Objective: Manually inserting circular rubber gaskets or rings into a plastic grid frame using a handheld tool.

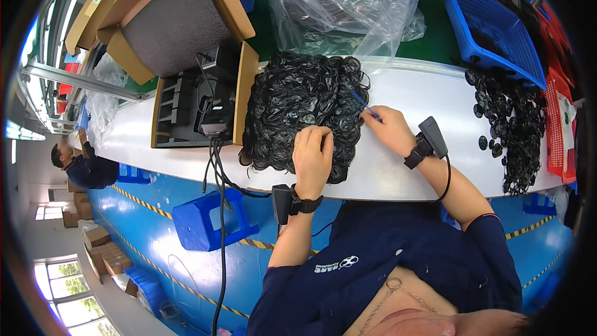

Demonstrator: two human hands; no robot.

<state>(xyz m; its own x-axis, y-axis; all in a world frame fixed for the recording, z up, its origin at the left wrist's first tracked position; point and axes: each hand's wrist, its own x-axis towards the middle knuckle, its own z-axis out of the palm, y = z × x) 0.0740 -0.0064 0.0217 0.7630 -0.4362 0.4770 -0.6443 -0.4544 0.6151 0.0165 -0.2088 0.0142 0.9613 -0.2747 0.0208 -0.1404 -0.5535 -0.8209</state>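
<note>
A wide, thick heap of glossy black pieces, thin and rounded, lies in packed rows on the white table in front of me. My left hand rests over the heap's near edge, fingers bent and drawn together; whatever they pinch is hidden. At the heap's right edge, my right hand grips a slim blue pen-like tool. Its tip points up and left onto the black pieces. Each of my wrists wears a strap with a black box-shaped device on it.
Left of the heap stands an open cardboard box with foam, black devices and cables. Behind lies a clear plastic bag. To the right are loose black pieces, a blue basket and a red tray. A blue stool stands below; another person works far left.
</note>
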